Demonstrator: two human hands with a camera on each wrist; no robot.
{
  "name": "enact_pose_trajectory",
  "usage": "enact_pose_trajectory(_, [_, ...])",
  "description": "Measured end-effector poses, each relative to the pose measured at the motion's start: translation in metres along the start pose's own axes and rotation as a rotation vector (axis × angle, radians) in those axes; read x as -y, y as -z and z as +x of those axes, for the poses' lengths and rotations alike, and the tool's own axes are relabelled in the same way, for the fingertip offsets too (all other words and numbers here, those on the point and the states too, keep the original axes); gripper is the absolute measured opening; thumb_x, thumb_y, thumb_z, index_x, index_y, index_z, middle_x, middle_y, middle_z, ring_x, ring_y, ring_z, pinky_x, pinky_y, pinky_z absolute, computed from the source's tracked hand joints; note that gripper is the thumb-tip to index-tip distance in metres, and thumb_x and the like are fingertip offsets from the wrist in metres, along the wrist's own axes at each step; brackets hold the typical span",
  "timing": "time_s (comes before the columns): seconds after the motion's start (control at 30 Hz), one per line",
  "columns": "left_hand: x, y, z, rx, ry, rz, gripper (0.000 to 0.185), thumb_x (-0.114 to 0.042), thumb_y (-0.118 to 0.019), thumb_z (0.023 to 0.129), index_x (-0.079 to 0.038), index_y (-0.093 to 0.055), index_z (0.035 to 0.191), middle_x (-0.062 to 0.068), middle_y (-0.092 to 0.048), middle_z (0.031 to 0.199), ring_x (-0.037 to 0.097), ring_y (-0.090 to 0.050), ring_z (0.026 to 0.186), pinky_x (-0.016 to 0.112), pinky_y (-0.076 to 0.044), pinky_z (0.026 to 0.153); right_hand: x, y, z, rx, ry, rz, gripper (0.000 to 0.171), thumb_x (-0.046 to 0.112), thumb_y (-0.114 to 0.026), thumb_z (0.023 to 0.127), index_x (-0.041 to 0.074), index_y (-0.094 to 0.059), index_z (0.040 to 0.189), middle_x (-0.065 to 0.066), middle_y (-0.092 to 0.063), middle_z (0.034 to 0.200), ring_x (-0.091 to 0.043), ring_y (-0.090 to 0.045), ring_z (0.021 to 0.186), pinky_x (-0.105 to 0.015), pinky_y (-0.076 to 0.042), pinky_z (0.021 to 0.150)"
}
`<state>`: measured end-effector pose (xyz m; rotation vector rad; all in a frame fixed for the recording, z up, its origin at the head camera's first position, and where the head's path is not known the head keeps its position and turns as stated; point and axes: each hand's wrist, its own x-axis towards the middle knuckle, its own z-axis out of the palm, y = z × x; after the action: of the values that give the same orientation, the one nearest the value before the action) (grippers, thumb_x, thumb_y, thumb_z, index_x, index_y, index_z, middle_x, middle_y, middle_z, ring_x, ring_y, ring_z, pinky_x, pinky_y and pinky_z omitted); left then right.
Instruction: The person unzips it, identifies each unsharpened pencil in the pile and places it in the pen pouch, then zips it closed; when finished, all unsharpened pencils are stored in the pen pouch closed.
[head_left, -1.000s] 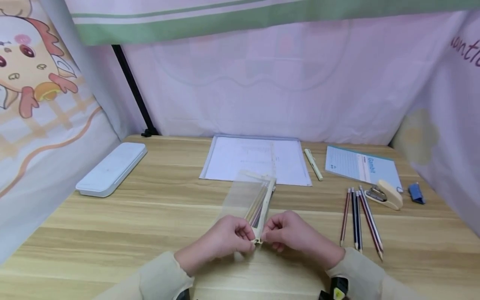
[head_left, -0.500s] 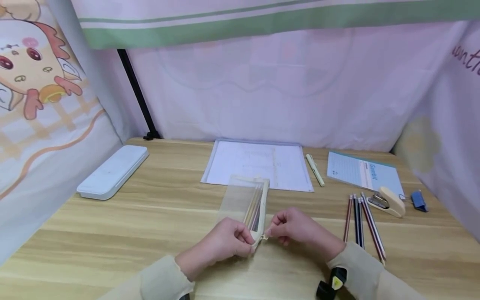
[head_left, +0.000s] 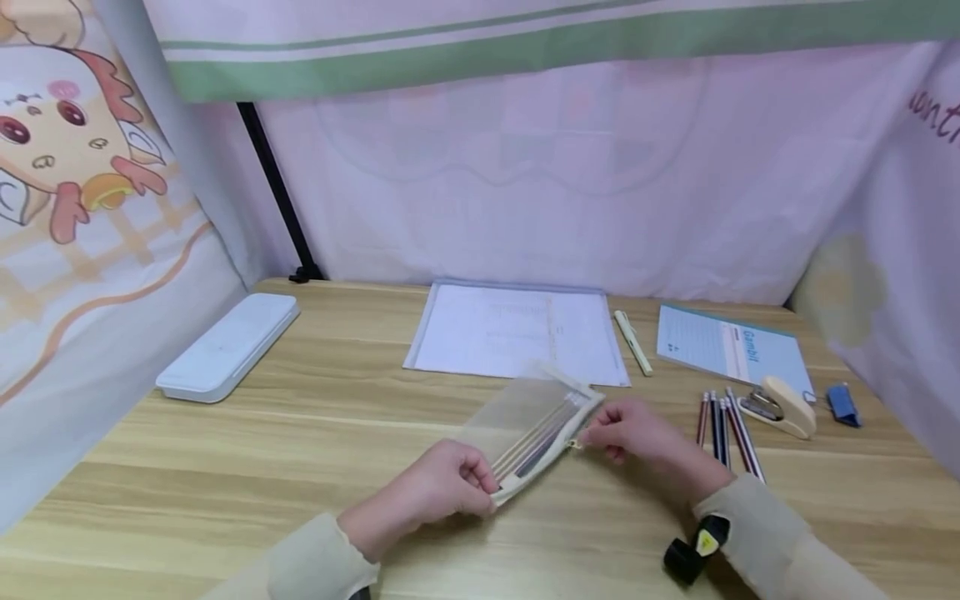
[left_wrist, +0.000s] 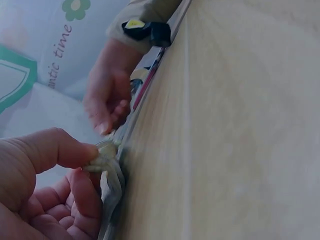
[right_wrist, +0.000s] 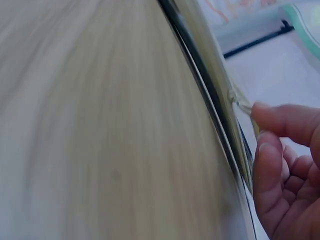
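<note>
Right grip [head_left: 626, 433], pinching the zipper pull [head_left: 576, 444], has travelled right along my pencil pouch [head_left: 536, 433]; left grip [head_left: 442, 483] stays clamped on its near end.

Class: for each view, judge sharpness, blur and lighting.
Head view: even, soft light, mostly sharp, edges bowed by the wide lens. Left wrist view: wooden desk smeared; left hand looms large on the clear zip pouch. Right wrist view: heavily blurred desk; right hand clearer.

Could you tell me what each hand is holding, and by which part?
Left hand pinches the clear pencil pouch at its near end; right hand pinches its zipper pull.
</note>
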<state>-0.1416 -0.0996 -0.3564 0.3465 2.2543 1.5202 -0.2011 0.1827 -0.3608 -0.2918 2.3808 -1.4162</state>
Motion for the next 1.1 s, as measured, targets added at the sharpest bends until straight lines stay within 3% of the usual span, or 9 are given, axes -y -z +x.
enact_pose_trajectory(0.23, [0.012,0.027,-0.001,-0.073,-0.031,0.069,0.013,0.005,-0.066,0.061,0.0,-0.06,0.072,-0.001,-0.053,0.061,0.01,-0.047,0.055,0.02,-0.038,0.048,-0.021,0.026,-0.027,-0.141,-0.118,-0.047,0.024,0.021,-0.066,0.084,0.005,-0.053,0.073,-0.001,-0.049,0.061,-0.014,-0.048,0.057,-0.027,-0.045,0.053])
enact_pose_trajectory(0.47, [0.018,0.051,0.006,-0.12,-0.023,0.074,0.012,0.006,-0.065,0.064,-0.001,-0.059,0.072,-0.001,-0.051,0.063,0.011,-0.045,0.058,0.021,-0.037,0.049,-0.022,0.029,-0.037,-0.094,-0.098,-0.012,0.022,0.02,-0.063,0.087,0.002,-0.055,0.078,-0.002,-0.051,0.064,-0.014,-0.05,0.058,-0.027,-0.047,0.053])
enact_pose_trajectory(0.67, [0.023,0.058,0.011,-0.108,-0.018,0.05,0.011,0.005,-0.064,0.065,0.001,-0.058,0.074,-0.001,-0.051,0.064,0.011,-0.046,0.058,0.021,-0.038,0.05,-0.022,0.026,-0.04,-0.05,-0.061,0.021,0.019,0.017,-0.062,0.087,0.002,-0.054,0.08,-0.002,-0.053,0.068,-0.013,-0.051,0.06,-0.026,-0.048,0.055])
enact_pose_trajectory(0.9, [0.031,0.064,0.009,-0.16,0.022,-0.027,0.022,0.002,-0.07,0.069,0.003,-0.059,0.087,0.004,-0.056,0.076,0.013,-0.051,0.069,0.022,-0.045,0.058,-0.019,0.02,-0.043,-0.032,0.103,-0.063,0.023,0.02,-0.067,0.083,0.0,-0.057,0.082,-0.013,-0.063,0.105,-0.02,-0.057,0.097,-0.024,-0.048,0.079])
enact_pose_trajectory(1.1, [0.03,0.058,0.011,-0.289,0.072,-0.067,0.039,0.006,-0.072,0.066,0.002,-0.057,0.102,0.009,-0.056,0.09,0.017,-0.052,0.077,0.024,-0.047,0.065,-0.016,0.015,-0.041,-0.071,0.069,-0.082,0.022,0.02,-0.07,0.081,0.001,-0.059,0.083,-0.011,-0.065,0.102,-0.02,-0.058,0.094,-0.027,-0.047,0.077])
